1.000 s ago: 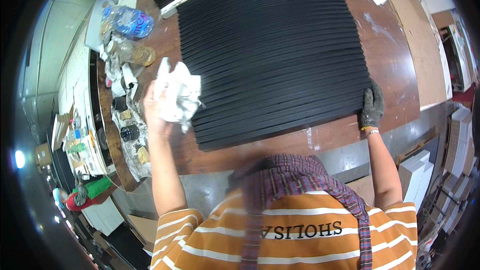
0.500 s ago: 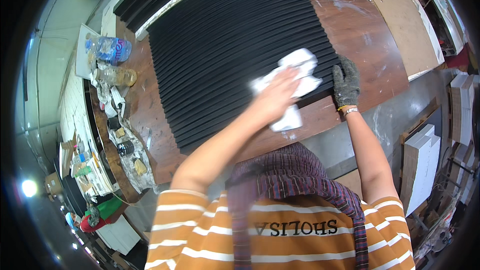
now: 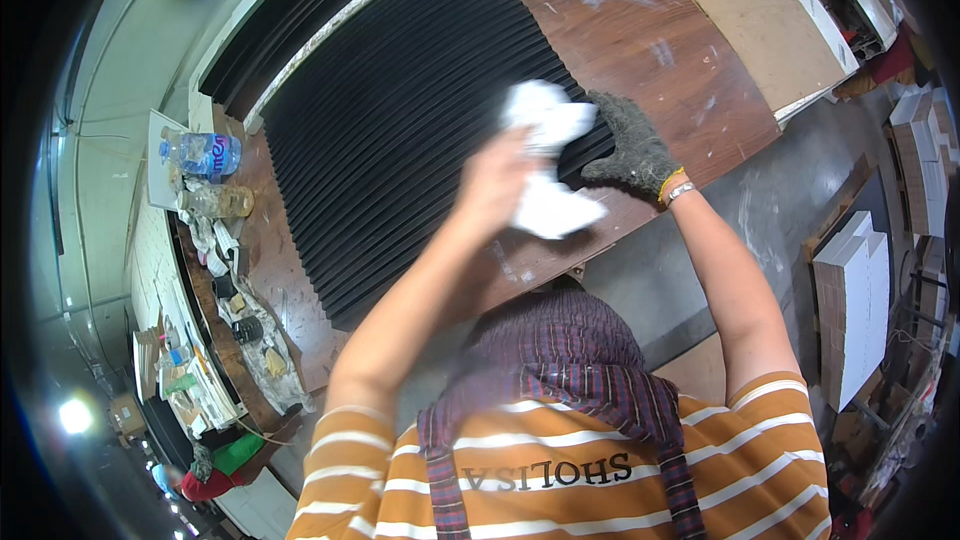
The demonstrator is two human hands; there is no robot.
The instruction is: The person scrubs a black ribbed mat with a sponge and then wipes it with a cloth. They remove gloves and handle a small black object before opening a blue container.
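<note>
— Where does the ribbed black panel [image 3: 420, 110] lie from the hands?

— Ahead of the person and mostly off to their left, flat on the brown table [image 3: 650, 30]. Its long axis follows the ribs, slanting from the near left up toward the far right. Both hands sit at its near right corner.

— Which hand is nearer the work?

— Both are on that corner. The left hand [image 3: 495, 185] reaches across the body and is closed around a crumpled white rag [image 3: 545, 155], which is pressed on the panel's right edge and hangs over onto the table. The right hand [image 3: 630, 145], in a dark grey glove, lies spread, fingers fairly open, flat on the corner; it grips nothing that I can see, it just bears down on the panel.

— So the untouched stretch lies where?

— To the left and farther away, along the ribs, from where the rag is now.

— What differs from a second ago?

— Then the rag was at the panel's left edge, well apart from the gloved hand. Half a second ago it had already crossed to the right, next to the glove. Now it is touching or just beside the glove. The glove has kept to the same corner, and the view has swung, so the panel looks more tilted.

— Anything else around?

— Plastic bottles [image 3: 205, 155] and clutter on a bench to the far left.
</note>
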